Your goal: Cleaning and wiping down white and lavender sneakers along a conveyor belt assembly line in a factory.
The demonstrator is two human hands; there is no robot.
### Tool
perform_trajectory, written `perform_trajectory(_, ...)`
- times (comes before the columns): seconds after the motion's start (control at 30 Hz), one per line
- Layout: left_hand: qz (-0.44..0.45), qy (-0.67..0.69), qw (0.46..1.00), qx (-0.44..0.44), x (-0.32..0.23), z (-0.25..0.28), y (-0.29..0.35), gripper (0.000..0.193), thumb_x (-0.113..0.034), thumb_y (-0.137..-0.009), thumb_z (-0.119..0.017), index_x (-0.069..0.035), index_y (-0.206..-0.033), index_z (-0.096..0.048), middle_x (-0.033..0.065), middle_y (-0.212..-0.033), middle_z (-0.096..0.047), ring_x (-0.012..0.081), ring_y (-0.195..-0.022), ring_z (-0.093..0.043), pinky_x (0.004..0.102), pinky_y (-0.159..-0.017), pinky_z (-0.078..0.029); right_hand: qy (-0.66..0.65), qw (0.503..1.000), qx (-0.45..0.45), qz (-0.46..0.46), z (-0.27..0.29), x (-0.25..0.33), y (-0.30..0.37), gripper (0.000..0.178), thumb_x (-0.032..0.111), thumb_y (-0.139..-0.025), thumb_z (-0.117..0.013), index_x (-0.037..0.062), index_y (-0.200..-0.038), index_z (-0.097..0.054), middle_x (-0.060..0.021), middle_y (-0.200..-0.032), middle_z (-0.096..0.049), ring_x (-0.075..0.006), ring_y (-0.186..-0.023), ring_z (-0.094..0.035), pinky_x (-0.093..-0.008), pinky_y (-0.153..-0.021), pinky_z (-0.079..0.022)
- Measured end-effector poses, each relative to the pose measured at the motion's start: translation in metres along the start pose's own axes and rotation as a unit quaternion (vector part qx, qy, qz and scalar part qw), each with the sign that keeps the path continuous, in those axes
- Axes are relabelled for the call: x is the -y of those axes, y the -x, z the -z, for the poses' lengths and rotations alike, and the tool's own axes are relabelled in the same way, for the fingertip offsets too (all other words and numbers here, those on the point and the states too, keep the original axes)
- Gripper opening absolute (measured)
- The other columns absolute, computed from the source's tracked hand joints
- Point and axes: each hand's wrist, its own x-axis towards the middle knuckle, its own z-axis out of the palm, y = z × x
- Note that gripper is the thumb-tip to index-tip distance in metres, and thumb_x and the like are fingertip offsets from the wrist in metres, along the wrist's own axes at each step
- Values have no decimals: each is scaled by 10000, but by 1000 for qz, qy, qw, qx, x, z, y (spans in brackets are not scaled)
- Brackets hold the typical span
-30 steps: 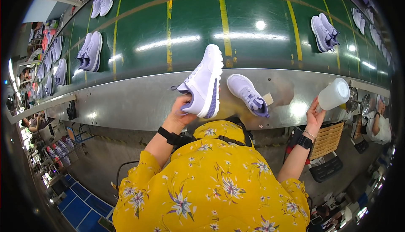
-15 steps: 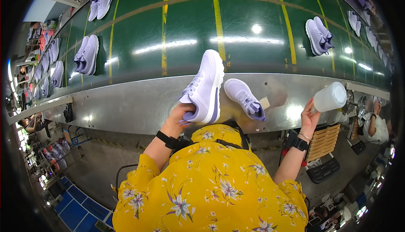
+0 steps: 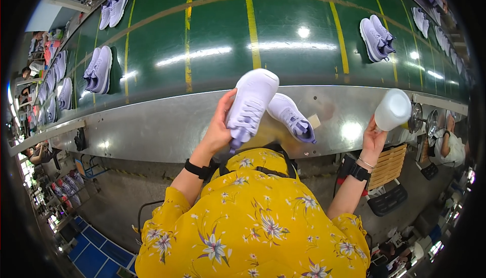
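One lilac shoe (image 3: 254, 101) points away, long axis slanting right; left fingers (image 3: 224, 107) clasp it, right fingers (image 3: 372, 127) a container (image 3: 393, 110).

left hand (image 3: 218, 129) holding pale purple shoe (image 3: 254, 99), right hand (image 3: 373, 139) holding round white tub (image 3: 394, 110), shiny grey metal desk (image 3: 162, 121)

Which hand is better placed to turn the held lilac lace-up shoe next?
Probably left: the left hand grips that shoe, while the right hand, farther away, holds a white cylindrical container.
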Motion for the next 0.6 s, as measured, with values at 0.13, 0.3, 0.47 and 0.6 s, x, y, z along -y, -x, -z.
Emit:
perform_trajectory(0.13,-116,-414,896,-114,7,16,0,711,43,-664,-714,-106,-1327,-505,129,-1299,-604,335,-1226,-562,407,-1055,-414,260,937,-29,234,-38,-2,27,389,207,-946,-703,-34,-1232,-592,-154,-1172,-670,-285,-1049,-672,-354,-887,-614)
perform_trajectory(0.3,-148,-600,786,-25,-15,25,-4,655,84,-614,-654,-100,-1240,-590,108,-1283,-628,351,-1189,-547,411,-1041,-391,524,702,-42,480,-60,-15,40,472,167,-827,-846,-54,-1183,-629,-175,-1140,-694,-207,-953,-693,-332,-823,-601)
perform_trajectory(0.47,-160,-693,695,104,-15,43,-10,621,99,-619,-649,-154,-1185,-663,42,-1304,-644,295,-1258,-511,452,-1092,-327,684,517,-30,514,-50,-47,39,433,180,-831,-842,-39,-1157,-659,-149,-1185,-702,-215,-1012,-685,-340,-901,-566)
perform_trajectory(0.6,-150,-684,702,132,10,78,-21,574,102,-633,-632,-183,-1125,-705,27,-1312,-641,306,-1285,-483,475,-1114,-295,715,468,-26,518,-45,-53,34,441,191,-830,-843,-36,-1159,-656,-156,-1184,-702,-230,-1043,-680,-347,-924,-550)
